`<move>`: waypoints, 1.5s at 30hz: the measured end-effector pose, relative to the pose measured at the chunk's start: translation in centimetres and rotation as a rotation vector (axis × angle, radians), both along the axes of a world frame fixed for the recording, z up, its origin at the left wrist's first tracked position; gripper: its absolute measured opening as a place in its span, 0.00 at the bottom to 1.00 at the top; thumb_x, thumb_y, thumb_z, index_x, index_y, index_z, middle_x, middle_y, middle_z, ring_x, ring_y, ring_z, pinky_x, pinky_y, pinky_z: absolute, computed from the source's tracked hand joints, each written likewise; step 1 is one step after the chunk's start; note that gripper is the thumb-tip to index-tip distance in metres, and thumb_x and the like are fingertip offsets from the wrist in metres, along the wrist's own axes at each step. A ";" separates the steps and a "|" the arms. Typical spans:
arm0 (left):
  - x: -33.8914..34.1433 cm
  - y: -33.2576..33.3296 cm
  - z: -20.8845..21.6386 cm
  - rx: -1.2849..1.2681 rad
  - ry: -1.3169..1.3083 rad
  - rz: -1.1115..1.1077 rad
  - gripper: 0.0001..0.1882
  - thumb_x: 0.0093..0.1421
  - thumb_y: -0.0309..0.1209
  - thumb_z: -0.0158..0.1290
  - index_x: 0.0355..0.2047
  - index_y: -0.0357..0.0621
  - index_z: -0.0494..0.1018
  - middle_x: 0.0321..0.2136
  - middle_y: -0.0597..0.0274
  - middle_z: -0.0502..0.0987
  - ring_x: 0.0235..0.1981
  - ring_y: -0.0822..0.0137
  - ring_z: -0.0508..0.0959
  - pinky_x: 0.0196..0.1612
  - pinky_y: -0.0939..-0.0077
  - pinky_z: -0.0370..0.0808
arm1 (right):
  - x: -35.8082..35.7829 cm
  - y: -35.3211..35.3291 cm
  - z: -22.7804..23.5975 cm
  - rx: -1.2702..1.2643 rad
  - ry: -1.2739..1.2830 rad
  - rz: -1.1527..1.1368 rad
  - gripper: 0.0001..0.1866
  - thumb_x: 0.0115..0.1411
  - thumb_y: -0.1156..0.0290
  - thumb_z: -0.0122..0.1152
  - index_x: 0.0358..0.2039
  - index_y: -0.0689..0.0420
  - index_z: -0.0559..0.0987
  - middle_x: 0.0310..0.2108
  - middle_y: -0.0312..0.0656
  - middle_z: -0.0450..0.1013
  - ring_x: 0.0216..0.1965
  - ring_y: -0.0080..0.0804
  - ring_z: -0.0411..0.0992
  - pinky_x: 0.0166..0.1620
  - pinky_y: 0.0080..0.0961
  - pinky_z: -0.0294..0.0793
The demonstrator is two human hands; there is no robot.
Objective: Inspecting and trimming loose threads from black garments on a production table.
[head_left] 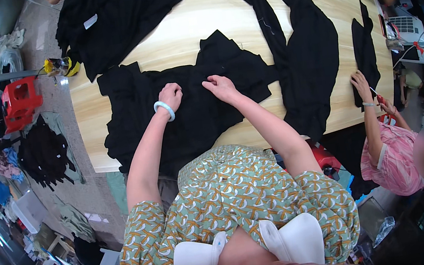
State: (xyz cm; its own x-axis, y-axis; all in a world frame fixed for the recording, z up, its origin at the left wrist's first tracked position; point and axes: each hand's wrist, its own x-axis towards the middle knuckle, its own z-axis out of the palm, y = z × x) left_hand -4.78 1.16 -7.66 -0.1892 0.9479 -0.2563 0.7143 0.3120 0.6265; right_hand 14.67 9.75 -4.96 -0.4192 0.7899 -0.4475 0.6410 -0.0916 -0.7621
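A black knit garment [190,130] lies spread on the table in front of me, its edges uneven and partly folded. My left hand [170,96], with a pale bangle on the wrist, rests on its upper middle, fingers curled into the fabric. A short way to the right, my right hand [221,87] is on the same garment, thumb and fingers drawn together at the cloth. Exactly how much cloth either hand pinches is hard to make out. Right of it lie other black knit pieces [312,53], one with a loose pale thread.
More black garments [125,14] cover the table's far left, near a yellow-and-black object [63,66]. At the right edge a co-worker in pink [394,155] handles a black piece [365,51] with a red-handled tool [380,100]. A red stool [22,103] stands left of the wooden table [95,132].
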 end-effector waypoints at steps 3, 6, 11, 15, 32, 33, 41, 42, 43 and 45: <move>-0.5 -0.7 2.5 -0.056 -0.341 0.430 0.06 0.52 0.28 0.46 0.28 0.39 0.69 0.20 0.62 0.70 0.26 0.71 0.71 0.32 0.78 0.68 | -0.2 0.3 -1.0 -0.092 -0.026 -0.059 0.17 0.49 0.60 0.58 0.34 0.59 0.76 0.27 0.42 0.73 0.32 0.34 0.72 0.39 0.25 0.68; -1.7 -1.8 5.2 0.037 -0.424 0.591 0.06 0.54 0.28 0.44 0.28 0.39 0.69 0.21 0.70 0.68 0.26 0.79 0.65 0.31 0.84 0.64 | 0.4 1.0 0.8 -0.350 0.177 -0.008 0.13 0.48 0.66 0.59 0.32 0.61 0.76 0.24 0.38 0.72 0.28 0.24 0.69 0.35 0.19 0.67; -2.2 -4.6 11.3 0.155 -0.594 0.524 0.05 0.55 0.27 0.43 0.26 0.39 0.67 0.17 0.74 0.62 0.21 0.81 0.61 0.24 0.85 0.60 | 1.2 1.8 6.9 -0.292 0.341 0.111 0.06 0.49 0.72 0.58 0.28 0.60 0.75 0.20 0.32 0.69 0.24 0.15 0.63 0.31 0.15 0.65; -1.7 -9.1 12.2 -0.157 -0.470 0.232 0.03 0.51 0.26 0.46 0.24 0.40 0.67 0.16 0.69 0.67 0.19 0.77 0.67 0.24 0.82 0.64 | 2.3 -0.4 8.0 -0.119 0.310 0.380 0.07 0.48 0.72 0.58 0.28 0.60 0.75 0.23 0.39 0.72 0.25 0.24 0.70 0.31 0.20 0.67; 7.0 -2.2 6.4 -0.131 -0.041 -0.146 0.13 0.44 0.38 0.57 0.21 0.41 0.71 0.22 0.55 0.69 0.26 0.56 0.71 0.29 0.67 0.69 | 3.1 -7.5 3.9 0.142 0.093 0.528 0.09 0.46 0.66 0.57 0.27 0.55 0.76 0.27 0.46 0.72 0.30 0.44 0.71 0.35 0.36 0.70; 6.9 -2.4 6.2 -0.199 -0.029 -0.144 0.13 0.44 0.38 0.57 0.21 0.41 0.71 0.23 0.54 0.69 0.28 0.54 0.71 0.31 0.66 0.69 | 2.9 -7.8 3.9 0.101 0.083 0.532 0.09 0.46 0.66 0.56 0.28 0.55 0.76 0.27 0.47 0.72 0.31 0.45 0.70 0.36 0.37 0.69; 7.0 -3.3 7.0 -0.145 0.001 -0.232 0.05 0.44 0.27 0.54 0.21 0.40 0.70 0.25 0.53 0.68 0.28 0.55 0.70 0.31 0.65 0.68 | 2.7 -8.1 4.7 0.112 0.133 0.526 0.08 0.45 0.75 0.49 0.27 0.58 0.74 0.24 0.50 0.70 0.29 0.48 0.70 0.35 0.41 0.68; 7.2 -3.2 7.8 0.057 0.054 -0.240 0.05 0.44 0.26 0.53 0.21 0.40 0.69 0.26 0.53 0.67 0.29 0.55 0.70 0.32 0.65 0.68 | 2.7 -8.0 4.7 0.142 0.131 0.503 0.07 0.45 0.75 0.48 0.26 0.59 0.73 0.24 0.50 0.70 0.29 0.48 0.70 0.35 0.41 0.68; 7.5 -3.0 8.7 0.259 0.104 -0.239 0.05 0.45 0.25 0.52 0.21 0.39 0.68 0.28 0.53 0.67 0.30 0.55 0.69 0.33 0.65 0.67 | 2.7 -7.9 5.0 0.172 0.129 0.488 0.06 0.44 0.76 0.47 0.25 0.61 0.72 0.24 0.50 0.70 0.29 0.48 0.70 0.34 0.41 0.68; 7.7 -2.9 9.4 0.328 0.102 -0.281 0.05 0.45 0.23 0.50 0.22 0.39 0.65 0.29 0.53 0.66 0.31 0.55 0.68 0.33 0.65 0.67 | 2.5 -7.4 5.7 0.194 0.117 0.451 0.06 0.44 0.76 0.47 0.24 0.61 0.72 0.24 0.50 0.70 0.28 0.48 0.70 0.34 0.41 0.68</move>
State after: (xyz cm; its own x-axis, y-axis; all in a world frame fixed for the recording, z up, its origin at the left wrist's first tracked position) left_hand 2.89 -1.70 1.73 0.0782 0.9943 0.0728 0.8061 -0.1061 0.5822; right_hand 17.22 2.34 0.74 -0.7765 0.5824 -0.2406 0.4936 0.3250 -0.8067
